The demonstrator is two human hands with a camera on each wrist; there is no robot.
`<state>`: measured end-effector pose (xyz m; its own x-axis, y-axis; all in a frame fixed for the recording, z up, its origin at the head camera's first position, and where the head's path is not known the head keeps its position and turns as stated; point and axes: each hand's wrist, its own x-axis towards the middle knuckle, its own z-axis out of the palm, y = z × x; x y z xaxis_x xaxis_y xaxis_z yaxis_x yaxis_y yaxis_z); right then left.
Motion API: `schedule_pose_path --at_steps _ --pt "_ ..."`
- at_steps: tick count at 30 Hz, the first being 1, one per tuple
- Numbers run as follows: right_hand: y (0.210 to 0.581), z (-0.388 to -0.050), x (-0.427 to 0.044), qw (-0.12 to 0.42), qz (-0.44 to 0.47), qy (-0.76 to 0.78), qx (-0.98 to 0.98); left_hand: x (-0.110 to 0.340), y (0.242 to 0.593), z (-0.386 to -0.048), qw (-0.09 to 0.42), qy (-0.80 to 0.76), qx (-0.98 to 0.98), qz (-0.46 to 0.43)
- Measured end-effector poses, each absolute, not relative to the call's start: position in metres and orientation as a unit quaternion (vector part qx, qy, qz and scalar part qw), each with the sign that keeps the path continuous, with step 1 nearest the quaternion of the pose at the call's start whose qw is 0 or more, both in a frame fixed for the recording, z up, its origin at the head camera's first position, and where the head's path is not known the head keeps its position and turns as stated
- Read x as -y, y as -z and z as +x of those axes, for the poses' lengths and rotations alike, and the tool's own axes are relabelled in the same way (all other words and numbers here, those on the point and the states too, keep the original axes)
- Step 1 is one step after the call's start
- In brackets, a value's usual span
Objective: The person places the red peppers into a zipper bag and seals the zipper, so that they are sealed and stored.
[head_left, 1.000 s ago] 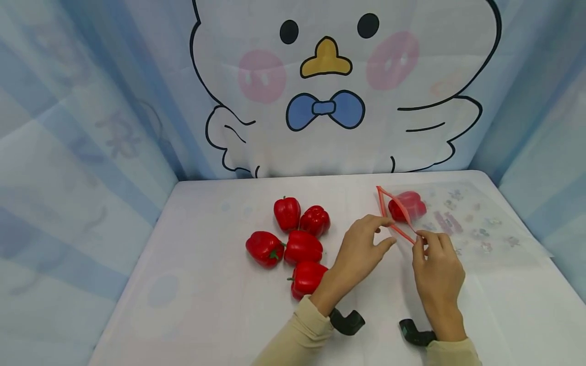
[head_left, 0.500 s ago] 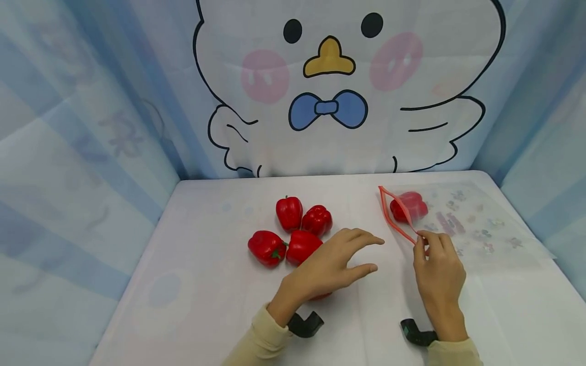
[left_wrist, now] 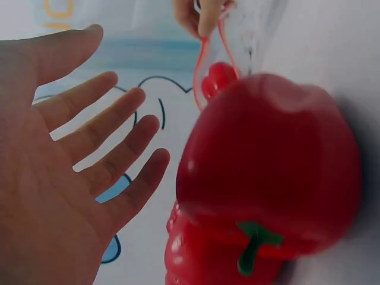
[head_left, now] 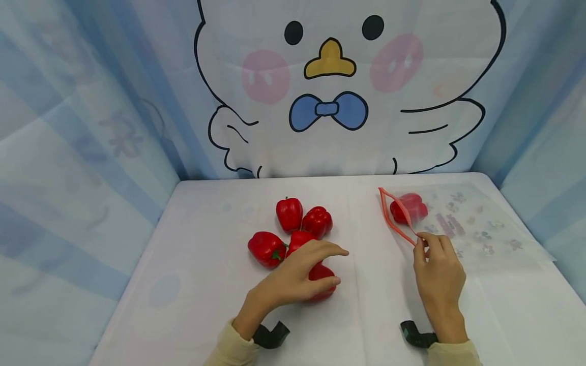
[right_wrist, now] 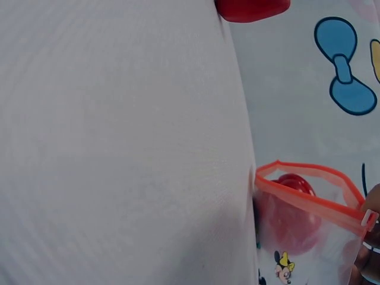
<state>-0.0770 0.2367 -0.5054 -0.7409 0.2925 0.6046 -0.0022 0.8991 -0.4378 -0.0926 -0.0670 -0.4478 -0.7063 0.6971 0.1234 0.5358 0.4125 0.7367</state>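
Observation:
My left hand [head_left: 290, 279] hovers at the nearest red bell pepper [head_left: 326, 292], thumb and fingers spread apart. In the left wrist view that pepper [left_wrist: 267, 172], with a green stem, stands clear of the fingers [left_wrist: 127, 154]. My right hand [head_left: 438, 277] pinches the mouth edge of a clear zip bag with an orange rim [head_left: 386, 211]. The bag lies on its side, its mouth parted toward the left. One bell pepper [head_left: 413, 207] is inside it. The right wrist view shows the rim [right_wrist: 309, 196] by the fingers, with a small slider [right_wrist: 369, 219].
Several more red bell peppers [head_left: 266, 249] lie grouped at the table's middle, one partly behind my left hand. A white cloth covers the table [head_left: 183, 284]. Behind it hangs a curtain [head_left: 270, 142] with a cartoon bird. Dark wrist mounts [head_left: 272, 335] sit below both hands.
My left hand has let go of the bag's rim and moved left and nearer, over to the closest bell pepper. The right hand stays at the bag's edge.

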Motion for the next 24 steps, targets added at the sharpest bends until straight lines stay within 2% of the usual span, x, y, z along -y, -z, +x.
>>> schedule_pose_path --at_steps 9,16,24 --pt "0.504 -0.077 -0.236 0.348 -0.084 -0.210 0.910 0.091 0.450 -0.092 0.136 -0.403 -0.848 0.316" --pt "0.502 -0.077 -0.234 0.345 -0.084 -0.205 0.912 0.103 0.454 -0.093 0.140 -0.415 -0.845 0.307" --pt "0.504 -0.077 -0.236 0.343 -0.089 -0.203 0.913 0.106 0.460 -0.092 0.172 -0.446 -0.823 0.306"
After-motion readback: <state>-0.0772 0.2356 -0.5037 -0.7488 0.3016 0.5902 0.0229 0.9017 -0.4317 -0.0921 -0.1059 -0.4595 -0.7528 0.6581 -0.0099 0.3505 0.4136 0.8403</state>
